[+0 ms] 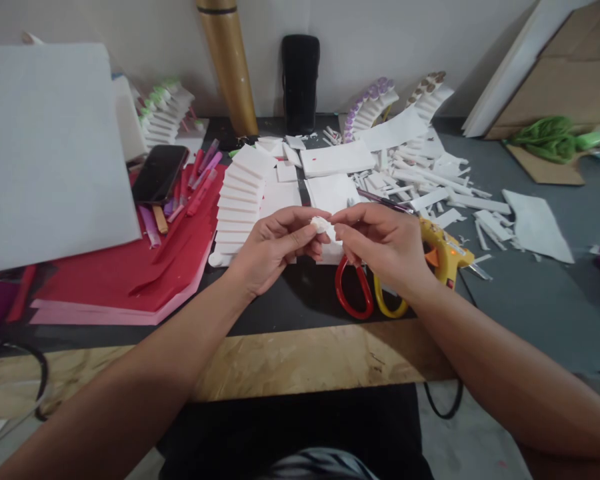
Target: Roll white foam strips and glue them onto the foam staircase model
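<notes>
A small crumpled white piece (321,225), paper or foam by its look, is pinched between the fingertips of both hands over the middle of the table. My left hand (277,243) has thumb and index finger closed on its left side. From the right, my right hand (383,243) pinches its edge, the fingertips of the two hands nearly touching. Below the right hand lie scissors (354,303) with one red and one yellow handle loop. A yellow glue gun (445,253) sits just beyond the right wrist. White stepped foam strips (237,200) fan out beside the left hand.
Red sheets (115,280), a phone (160,175) and a large white board (50,153) are at the left. White scraps (420,177) litter the right. Behind stand a gold tube (230,73) and a black case (300,83). A wooden strip (300,363) forms the front edge.
</notes>
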`<state>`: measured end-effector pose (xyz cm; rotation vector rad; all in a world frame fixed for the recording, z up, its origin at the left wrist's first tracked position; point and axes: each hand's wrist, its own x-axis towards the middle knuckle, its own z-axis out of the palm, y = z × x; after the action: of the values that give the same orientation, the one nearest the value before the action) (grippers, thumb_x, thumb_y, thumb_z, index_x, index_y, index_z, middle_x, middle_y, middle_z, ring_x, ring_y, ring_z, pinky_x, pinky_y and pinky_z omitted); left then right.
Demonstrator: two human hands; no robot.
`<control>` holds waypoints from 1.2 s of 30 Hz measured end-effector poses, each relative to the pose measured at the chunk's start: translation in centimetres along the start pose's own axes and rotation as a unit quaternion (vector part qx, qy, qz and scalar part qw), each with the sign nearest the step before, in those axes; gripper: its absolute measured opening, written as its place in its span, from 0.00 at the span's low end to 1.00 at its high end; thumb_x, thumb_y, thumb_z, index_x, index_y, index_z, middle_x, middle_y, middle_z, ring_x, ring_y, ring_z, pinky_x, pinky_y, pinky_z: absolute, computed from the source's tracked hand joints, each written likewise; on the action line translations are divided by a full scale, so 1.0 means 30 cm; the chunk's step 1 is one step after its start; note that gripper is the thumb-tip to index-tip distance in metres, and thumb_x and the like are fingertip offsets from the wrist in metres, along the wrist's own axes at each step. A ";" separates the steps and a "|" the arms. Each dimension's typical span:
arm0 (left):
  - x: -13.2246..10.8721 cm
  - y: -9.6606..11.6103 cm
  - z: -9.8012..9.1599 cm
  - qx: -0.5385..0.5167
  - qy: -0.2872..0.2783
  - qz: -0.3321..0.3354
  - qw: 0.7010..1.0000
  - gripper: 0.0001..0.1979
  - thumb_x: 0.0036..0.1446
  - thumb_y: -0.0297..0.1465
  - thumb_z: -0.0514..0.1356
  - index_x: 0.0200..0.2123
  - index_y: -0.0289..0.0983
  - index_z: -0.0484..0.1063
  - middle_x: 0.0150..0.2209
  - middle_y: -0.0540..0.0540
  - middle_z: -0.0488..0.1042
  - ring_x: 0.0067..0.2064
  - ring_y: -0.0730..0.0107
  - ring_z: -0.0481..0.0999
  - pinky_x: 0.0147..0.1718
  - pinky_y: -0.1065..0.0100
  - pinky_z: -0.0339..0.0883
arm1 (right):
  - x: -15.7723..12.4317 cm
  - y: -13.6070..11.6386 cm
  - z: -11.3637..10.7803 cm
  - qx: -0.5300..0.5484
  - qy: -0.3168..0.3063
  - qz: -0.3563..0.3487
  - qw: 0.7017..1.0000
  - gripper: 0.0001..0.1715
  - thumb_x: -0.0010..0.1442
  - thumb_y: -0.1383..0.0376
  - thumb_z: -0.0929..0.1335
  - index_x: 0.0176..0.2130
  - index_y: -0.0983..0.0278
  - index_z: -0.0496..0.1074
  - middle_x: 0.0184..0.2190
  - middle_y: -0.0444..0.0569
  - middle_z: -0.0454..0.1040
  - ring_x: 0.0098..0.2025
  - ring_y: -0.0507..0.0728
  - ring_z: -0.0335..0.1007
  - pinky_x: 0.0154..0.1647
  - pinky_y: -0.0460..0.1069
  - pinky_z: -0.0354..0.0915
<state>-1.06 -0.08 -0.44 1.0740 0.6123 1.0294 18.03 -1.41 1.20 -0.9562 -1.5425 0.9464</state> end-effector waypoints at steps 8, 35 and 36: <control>-0.002 -0.006 0.005 0.118 0.028 0.075 0.990 0.14 0.57 0.32 0.70 0.47 0.38 0.81 0.32 0.50 0.79 0.33 0.73 0.79 0.38 0.70 0.74 | -0.005 -0.004 -0.006 -0.125 -0.004 -0.056 0.991 0.06 0.62 0.65 0.73 0.37 0.66 0.79 0.29 0.46 0.78 0.25 0.48 0.67 0.23 0.45 0.62; -0.018 -0.007 0.017 0.498 0.034 0.317 0.806 0.12 0.65 0.27 0.60 0.49 0.39 0.78 0.44 0.42 0.81 0.46 0.64 0.79 0.47 0.62 0.72 | 0.002 0.018 -0.008 -0.156 0.002 -0.029 0.987 0.03 0.58 0.68 0.71 0.32 0.66 0.76 0.25 0.43 0.75 0.24 0.49 0.65 0.24 0.45 0.60; -0.017 -0.008 0.016 0.500 0.031 0.323 0.803 0.12 0.65 0.26 0.60 0.49 0.39 0.78 0.45 0.42 0.81 0.47 0.64 0.79 0.47 0.63 0.72 | 0.003 0.017 -0.008 -0.151 0.002 -0.024 0.988 0.04 0.58 0.67 0.71 0.32 0.66 0.76 0.25 0.44 0.75 0.24 0.49 0.65 0.25 0.46 0.61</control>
<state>-0.79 -0.76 -0.51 2.3074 0.9063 1.3488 18.31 -1.13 0.79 -1.1251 -1.7278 0.6874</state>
